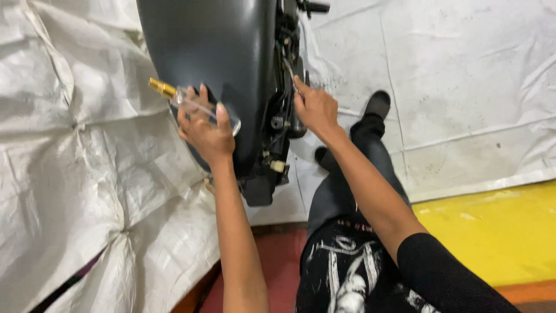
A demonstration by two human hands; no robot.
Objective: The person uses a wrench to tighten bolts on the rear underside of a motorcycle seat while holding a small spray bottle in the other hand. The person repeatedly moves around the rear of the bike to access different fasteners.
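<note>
Bracing the dark fuel tank [220, 52], the left hand [204, 130] curls shut around a clear gold-tipped tube [191, 104]; right hand [315, 107] fingertips pinch a fitting, steadying it.

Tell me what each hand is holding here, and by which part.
The left hand grips a clear tube with a brass tip around its middle. The right hand pinches a thin metal part on the dark machine.

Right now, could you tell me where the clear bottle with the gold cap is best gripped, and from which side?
Probably around its clear barrel, from below, as the left hand already does. The clear bottle with the gold cap lies tilted against the dark grey curved panel, cap pointing up-left, so only its outer side is free for the fingers.
</note>
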